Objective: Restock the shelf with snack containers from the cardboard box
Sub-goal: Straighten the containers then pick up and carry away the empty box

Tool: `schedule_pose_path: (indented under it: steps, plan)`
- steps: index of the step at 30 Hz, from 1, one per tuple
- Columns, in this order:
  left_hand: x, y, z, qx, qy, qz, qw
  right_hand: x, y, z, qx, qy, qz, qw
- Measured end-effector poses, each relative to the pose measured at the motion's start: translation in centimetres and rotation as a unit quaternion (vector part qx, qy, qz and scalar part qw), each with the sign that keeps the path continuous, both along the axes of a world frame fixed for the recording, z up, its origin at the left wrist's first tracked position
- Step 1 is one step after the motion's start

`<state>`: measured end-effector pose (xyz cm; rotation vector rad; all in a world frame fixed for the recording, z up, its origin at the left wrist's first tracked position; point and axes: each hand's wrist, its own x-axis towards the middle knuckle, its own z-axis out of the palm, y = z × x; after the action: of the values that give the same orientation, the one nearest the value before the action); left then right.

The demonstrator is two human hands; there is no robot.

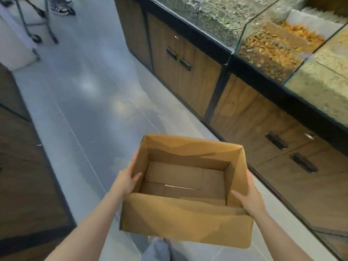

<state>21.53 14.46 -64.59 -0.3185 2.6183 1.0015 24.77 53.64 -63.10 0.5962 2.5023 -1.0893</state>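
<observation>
Three glass bins (273, 53) run along the top of the long wooden cabinet (244, 117) on our right, one heaped with greenish-grey loose goods, one with orange-brown pieces, one with pale crumbly stuff; motion blur keeps us from telling what any of them is. Below them the cabinet shows paired doors with dark handles (178, 59), and its far end is cut off by the frame's right edge. A second dark wooden unit (22, 176) lines the left side, mostly out of view. Between the two runs a grey tiled floor (79, 102), a broad open aisle ahead of us. At the top left we make out the legs of a metal stand (32, 25) and a pair of shoes (62, 7), both cropped.

We hold the cardboard box (186, 219) in mid-air over the aisle, near the cabinet front. Its flaps stand open and we see only its bare bottom. Our left hand (128, 179) grips the left wall, thumb hooked inside. Our right hand (248, 196) clamps the right wall, thumb inside as well.
</observation>
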Motion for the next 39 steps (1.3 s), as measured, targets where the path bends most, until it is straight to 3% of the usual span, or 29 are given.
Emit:
schedule_pose_path:
  steps: [6, 19, 28, 33, 39]
  plan:
    - [-5.4, -10.6, -1.3, -0.009, -0.017, 0.073, 0.997, -11.7, -9.5, -1.4, -0.018, -0.016, 0.068, 0.997]
    - [-20.4, -22.9, -2.5, 0.013, -0.005, 0.257, 0.966, -40.9, -25.9, -0.8, -0.024, 0.004, 0.256, 0.966]
    - [-27.6, -32.3, -2.7, 0.009, -0.005, 0.381, 0.925, -57.9, -41.6, -0.8, -0.02, -0.026, 0.385, 0.922]
    - [-31.4, -39.3, -4.5, 0.026, -0.021, 0.448, 0.893, -67.0, -52.2, -4.3, -0.035, -0.014, 0.485, 0.874]
    - [-35.9, -48.8, -5.8, 0.062, -0.009, 0.506, 0.86, -74.8, -67.2, -5.3, 0.002, -0.025, 0.525, 0.851]
